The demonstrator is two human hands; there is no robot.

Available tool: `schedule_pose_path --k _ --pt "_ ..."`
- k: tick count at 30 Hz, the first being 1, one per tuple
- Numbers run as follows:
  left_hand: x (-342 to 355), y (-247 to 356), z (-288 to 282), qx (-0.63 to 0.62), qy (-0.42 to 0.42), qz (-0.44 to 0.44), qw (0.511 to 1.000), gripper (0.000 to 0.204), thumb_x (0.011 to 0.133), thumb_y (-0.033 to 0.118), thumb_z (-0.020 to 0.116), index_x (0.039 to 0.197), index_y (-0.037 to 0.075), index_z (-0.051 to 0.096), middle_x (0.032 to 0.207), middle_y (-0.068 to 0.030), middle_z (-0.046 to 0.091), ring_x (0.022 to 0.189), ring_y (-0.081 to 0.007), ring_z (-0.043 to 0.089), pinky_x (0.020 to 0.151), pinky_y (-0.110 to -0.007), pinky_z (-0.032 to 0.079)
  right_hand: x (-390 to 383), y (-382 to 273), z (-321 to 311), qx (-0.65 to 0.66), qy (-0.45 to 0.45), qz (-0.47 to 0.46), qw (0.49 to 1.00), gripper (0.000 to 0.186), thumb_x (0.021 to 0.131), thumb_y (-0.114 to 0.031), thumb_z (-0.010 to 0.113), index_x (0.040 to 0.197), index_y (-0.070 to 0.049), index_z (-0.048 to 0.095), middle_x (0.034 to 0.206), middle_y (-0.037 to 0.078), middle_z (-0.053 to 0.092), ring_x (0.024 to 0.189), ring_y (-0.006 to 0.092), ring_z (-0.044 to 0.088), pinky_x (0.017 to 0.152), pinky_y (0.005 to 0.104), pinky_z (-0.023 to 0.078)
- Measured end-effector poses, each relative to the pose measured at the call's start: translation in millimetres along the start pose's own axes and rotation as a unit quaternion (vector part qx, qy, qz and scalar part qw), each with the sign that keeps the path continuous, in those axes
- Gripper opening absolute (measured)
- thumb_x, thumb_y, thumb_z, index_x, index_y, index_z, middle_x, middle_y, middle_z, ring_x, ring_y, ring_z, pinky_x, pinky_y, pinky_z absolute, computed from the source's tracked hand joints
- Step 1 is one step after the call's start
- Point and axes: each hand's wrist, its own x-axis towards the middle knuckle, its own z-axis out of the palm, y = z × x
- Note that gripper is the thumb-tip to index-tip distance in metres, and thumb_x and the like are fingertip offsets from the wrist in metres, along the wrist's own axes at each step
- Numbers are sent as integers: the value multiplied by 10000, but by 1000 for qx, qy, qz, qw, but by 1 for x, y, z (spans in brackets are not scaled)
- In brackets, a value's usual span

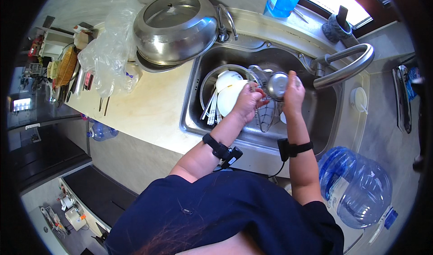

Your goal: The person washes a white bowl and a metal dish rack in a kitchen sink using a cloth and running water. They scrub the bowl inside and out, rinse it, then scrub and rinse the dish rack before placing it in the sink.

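My right fingers (pixel 292 80) clamp a steel cup (pixel 276 86) over the sink (pixel 318 108), about midway between its left and right edges; my left fingers (pixel 255 96) curl apart beside the cup, touching or not I can't tell

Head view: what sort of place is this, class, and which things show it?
Most likely a kitchen: white dishes sit in a metal sink, a curved faucet reaches over it, and counter runs alongside.
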Motion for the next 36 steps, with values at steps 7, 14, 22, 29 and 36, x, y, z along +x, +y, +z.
schedule_pose_path --k 7,14,22,29,36 --pt "-10 34 -16 31 36 33 998 494 778 -114 439 1226 81 370 1057 -119 496 810 -188 546 725 -418 591 -3 27 -49 469 -362 221 775 478 904 -564 514 894 -101 634 880 53 657 792 181 650 665 315 544" --pt "-41 30 -32 51 77 13 996 555 725 -120 429 1248 60 382 1052 -119 509 818 -165 532 782 -431 572 -10 48 -59 563 -305 256 725 482 898 -534 530 1025 -85 647 961 72 676 784 219 664 614 359 546" --pt "-50 39 -48 -8 89 48 995 486 747 -116 423 1189 77 366 1038 -119 486 816 -171 527 782 -425 592 -25 111 -84 -390 -269 46 880 382 834 -376 674 968 -24 614 901 133 676 809 248 651 724 378 513" --pt "-50 27 -47 -38 98 36 994 461 780 -92 414 1201 91 367 1054 -120 501 899 -210 512 829 -490 569 -44 156 -88 -604 -461 43 648 567 805 -451 661 1206 -62 567 1133 214 620 1082 364 578 912 429 465" --pt "-42 18 -37 -40 121 30 991 402 805 -57 424 1183 71 379 1066 -146 514 855 -242 562 770 -501 579 -62 71 -66 -88 -211 133 965 445 956 -373 494 1190 1 549 1071 154 632 1032 230 588 881 343 450"
